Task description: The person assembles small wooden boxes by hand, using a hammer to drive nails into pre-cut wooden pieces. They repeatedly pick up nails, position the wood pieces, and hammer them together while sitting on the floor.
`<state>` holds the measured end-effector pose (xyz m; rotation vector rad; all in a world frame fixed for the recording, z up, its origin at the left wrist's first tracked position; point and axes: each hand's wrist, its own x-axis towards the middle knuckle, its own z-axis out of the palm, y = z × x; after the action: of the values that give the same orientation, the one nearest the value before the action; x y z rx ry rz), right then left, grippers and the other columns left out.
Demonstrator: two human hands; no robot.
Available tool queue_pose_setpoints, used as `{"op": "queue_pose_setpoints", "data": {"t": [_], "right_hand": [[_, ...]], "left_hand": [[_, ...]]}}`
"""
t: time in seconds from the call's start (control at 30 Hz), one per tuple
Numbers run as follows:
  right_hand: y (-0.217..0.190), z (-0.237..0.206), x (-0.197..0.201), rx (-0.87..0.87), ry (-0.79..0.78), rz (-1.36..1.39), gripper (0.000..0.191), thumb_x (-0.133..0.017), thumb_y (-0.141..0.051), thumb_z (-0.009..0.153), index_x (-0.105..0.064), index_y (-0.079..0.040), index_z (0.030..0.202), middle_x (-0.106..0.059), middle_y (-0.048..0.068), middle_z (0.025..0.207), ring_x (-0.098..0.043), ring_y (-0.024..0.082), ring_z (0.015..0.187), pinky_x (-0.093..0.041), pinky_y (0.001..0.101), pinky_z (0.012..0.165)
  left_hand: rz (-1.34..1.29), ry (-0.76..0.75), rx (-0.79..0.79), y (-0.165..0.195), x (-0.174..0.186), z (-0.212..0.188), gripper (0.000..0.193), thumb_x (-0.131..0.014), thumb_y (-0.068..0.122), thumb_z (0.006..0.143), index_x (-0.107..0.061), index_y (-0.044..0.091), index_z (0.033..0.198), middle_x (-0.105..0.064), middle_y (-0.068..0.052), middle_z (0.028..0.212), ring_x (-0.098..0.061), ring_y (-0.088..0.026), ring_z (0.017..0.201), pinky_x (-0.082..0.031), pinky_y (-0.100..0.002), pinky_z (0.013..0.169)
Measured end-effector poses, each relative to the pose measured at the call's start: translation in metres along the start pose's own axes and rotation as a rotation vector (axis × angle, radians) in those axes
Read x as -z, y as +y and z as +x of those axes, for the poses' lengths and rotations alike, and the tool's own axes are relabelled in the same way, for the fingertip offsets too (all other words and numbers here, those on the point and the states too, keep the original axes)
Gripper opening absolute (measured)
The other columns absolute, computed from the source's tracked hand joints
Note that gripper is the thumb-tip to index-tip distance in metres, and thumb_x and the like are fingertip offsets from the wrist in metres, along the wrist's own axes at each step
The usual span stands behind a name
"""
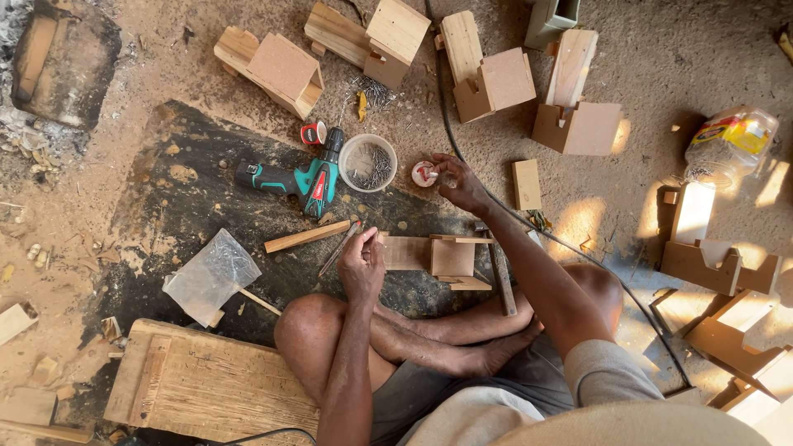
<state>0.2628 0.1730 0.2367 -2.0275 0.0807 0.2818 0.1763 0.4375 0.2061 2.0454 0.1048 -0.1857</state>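
I sit cross-legged on the sandy floor (677, 74). My left hand (362, 266) rests on the end of a small wooden piece (429, 256) lying just before my knees, its fingers curled against the wood and pinching what looks like a nail, though I cannot tell for sure. My right hand (459, 183) reaches forward, its fingers closed on a small round container (424, 173). Just to the left of that stands a clear bowl of nails (368, 163), with a teal drill (301, 177) beside it.
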Motion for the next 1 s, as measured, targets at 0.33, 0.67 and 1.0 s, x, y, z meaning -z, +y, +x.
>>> {"op": "queue_pose_setpoints", "data": {"t": [0.33, 0.67, 1.0], "right_hand": [[-0.013, -0.125, 0.039, -0.044, 0.103, 0.622, 0.029, -0.064, 0.002, 0.096, -0.061, -0.013, 0.121, -0.057, 0.007, 0.153, -0.053, 0.021, 0.141, -0.048, 0.0423, 0.114], [0.000, -0.294, -0.027, -0.024, 0.379, 0.459, 0.086, -0.079, -0.024, 0.092, -0.023, -0.010, 0.157, -0.060, 0.017, 0.145, -0.057, 0.027, 0.132, -0.047, 0.0436, 0.109], [-0.014, -0.321, -0.058, -0.139, 0.441, 0.319, 0.111, -0.077, -0.043, 0.091, -0.002, -0.008, 0.165, -0.055, 0.026, 0.149, -0.057, 0.038, 0.138, -0.049, 0.0490, 0.109]], "left_hand": [[-0.159, -0.392, 0.020, 0.008, -0.001, -0.031, 0.057, -0.073, 0.046, 0.092, -0.066, 0.005, 0.131, -0.075, -0.014, 0.116, -0.075, -0.021, 0.102, -0.066, -0.036, 0.082], [0.013, -0.457, -0.010, 0.037, -0.027, -0.098, 0.059, -0.069, 0.049, 0.092, -0.067, 0.002, 0.129, -0.074, -0.015, 0.116, -0.074, -0.024, 0.101, -0.062, -0.040, 0.084], [0.010, -0.468, 0.260, 0.056, -0.052, -0.112, 0.057, -0.075, 0.041, 0.088, -0.069, -0.001, 0.126, -0.073, -0.022, 0.122, -0.074, -0.031, 0.103, -0.062, -0.044, 0.092]]}}
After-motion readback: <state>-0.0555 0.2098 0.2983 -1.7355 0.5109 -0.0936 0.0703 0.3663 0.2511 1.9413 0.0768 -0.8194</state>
